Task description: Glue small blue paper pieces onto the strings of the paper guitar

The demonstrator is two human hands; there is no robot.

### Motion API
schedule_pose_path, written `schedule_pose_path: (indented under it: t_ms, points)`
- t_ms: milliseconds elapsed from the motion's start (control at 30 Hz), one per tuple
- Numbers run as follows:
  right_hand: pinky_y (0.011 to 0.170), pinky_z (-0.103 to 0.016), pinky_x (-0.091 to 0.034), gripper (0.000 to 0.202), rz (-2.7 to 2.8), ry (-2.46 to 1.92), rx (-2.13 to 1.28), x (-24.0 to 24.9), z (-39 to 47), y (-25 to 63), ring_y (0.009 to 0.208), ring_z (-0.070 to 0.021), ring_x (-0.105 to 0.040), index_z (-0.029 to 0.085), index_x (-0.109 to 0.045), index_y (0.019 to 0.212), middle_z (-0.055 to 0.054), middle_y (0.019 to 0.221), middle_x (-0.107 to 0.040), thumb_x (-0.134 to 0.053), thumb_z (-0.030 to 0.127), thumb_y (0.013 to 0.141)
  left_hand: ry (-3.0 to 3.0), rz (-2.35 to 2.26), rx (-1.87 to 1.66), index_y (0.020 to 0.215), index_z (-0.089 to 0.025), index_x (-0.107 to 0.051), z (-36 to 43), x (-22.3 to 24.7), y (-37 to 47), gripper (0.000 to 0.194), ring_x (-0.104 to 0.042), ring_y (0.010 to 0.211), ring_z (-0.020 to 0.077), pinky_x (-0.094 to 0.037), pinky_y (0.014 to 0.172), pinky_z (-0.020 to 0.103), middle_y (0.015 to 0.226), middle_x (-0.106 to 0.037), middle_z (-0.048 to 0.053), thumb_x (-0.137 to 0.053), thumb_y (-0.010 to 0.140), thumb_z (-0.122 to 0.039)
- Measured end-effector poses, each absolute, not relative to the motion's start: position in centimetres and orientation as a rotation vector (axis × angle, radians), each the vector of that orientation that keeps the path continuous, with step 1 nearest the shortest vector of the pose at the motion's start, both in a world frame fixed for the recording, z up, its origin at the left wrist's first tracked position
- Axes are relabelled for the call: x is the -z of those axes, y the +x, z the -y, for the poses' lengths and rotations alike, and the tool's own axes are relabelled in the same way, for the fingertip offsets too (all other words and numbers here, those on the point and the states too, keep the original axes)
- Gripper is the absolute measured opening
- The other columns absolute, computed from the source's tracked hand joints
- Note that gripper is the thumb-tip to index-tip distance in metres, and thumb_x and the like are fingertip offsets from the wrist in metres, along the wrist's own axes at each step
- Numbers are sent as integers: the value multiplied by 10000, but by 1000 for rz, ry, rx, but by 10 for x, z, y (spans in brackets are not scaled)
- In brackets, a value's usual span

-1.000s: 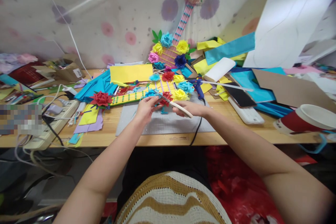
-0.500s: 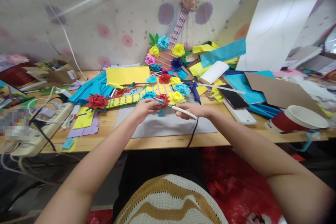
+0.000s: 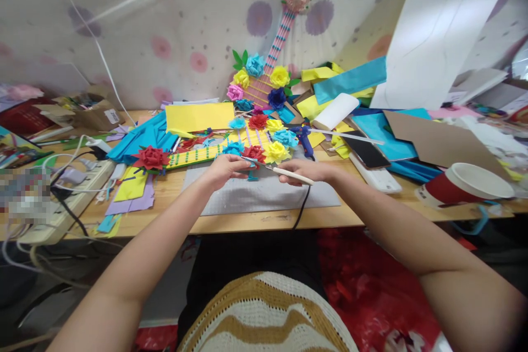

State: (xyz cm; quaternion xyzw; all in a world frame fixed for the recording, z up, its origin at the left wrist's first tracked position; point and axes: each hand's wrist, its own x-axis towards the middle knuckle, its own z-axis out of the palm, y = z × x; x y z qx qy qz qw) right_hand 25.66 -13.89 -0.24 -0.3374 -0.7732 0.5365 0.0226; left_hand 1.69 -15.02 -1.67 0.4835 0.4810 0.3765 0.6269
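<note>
My right hand (image 3: 304,170) is closed round a pair of scissors (image 3: 296,177) with white handles. Their thin blades point left, toward the fingertips of my left hand (image 3: 225,171). That hand is pinched, its thumb and fingers close to the blade tips; whatever lies between them is too small to make out. A small blue scrap (image 3: 252,175) shows just below the blades. Directly behind both hands lies a yellow paper guitar (image 3: 196,157) with a green edge, decorated with red, blue and yellow paper flowers. A grey mat (image 3: 268,201) is under the hands.
A blue glue gun (image 3: 305,143) lies behind my right hand, its black cord crossing the mat. To the right are a phone (image 3: 367,151) and a paper cup (image 3: 466,187). A power strip (image 3: 78,198) sits left. Behind, a pink flowered guitar (image 3: 264,88) leans upright.
The scissors' handles have shifted slightly right and lie a little flatter. My left hand stays pinched in nearly the same place. The whole view has moved very slightly.
</note>
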Motion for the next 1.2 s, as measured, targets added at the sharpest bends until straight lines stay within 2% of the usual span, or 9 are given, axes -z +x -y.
schedule_pose_path:
  t_ms: [267, 567, 733, 933, 1200]
  points:
    - [456, -210, -266, 448, 2456, -1115, -1528, 5, 134, 261, 484, -58, -371, 157, -462, 720, 52, 553, -423, -559, 594, 733, 1170, -1122, -810, 670, -136, -715, 148, 17, 16, 266, -653, 803, 229, -529, 655, 317, 804, -711, 132, -795, 520, -341]
    - [430, -210, -238, 441, 2399, -1148, -1537, 4, 132, 267, 446, -54, -347, 165, -452, 695, 62, 520, -406, -579, 587, 715, 1253, -1181, -771, 623, -133, -714, 150, 9, 14, 231, -628, 652, 170, -519, 590, 280, 726, -703, 106, -801, 509, -314]
    - [467, -218, -318, 425, 2291, -1055, -1494, -5, 141, 260, 498, -70, -413, 166, -448, 706, 40, 560, -455, -575, 570, 729, 1277, -1158, -827, 646, -149, -725, 153, 8, 14, 233, -605, 593, 146, -515, 555, 265, 681, -694, 73, -808, 494, -304]
    - [542, -234, -405, 396, 2007, -1022, -1424, -2, 146, 221, 621, -110, -519, 169, -477, 755, 12, 685, -544, -713, 454, 616, 1255, -1127, -836, 644, -154, -726, 155, 9, 19, 248, -616, 634, 158, -517, 569, 266, 688, -692, 75, -805, 490, -333]
    - [546, -229, -378, 354, 1864, -1097, -1321, 12, 135, 198, 613, -100, -476, 174, -467, 711, 29, 666, -516, -737, 324, 538, 1162, -1161, -900, 638, -141, -709, 154, 14, 21, 273, -619, 669, 165, -506, 579, 269, 736, -690, 86, -813, 467, -327]
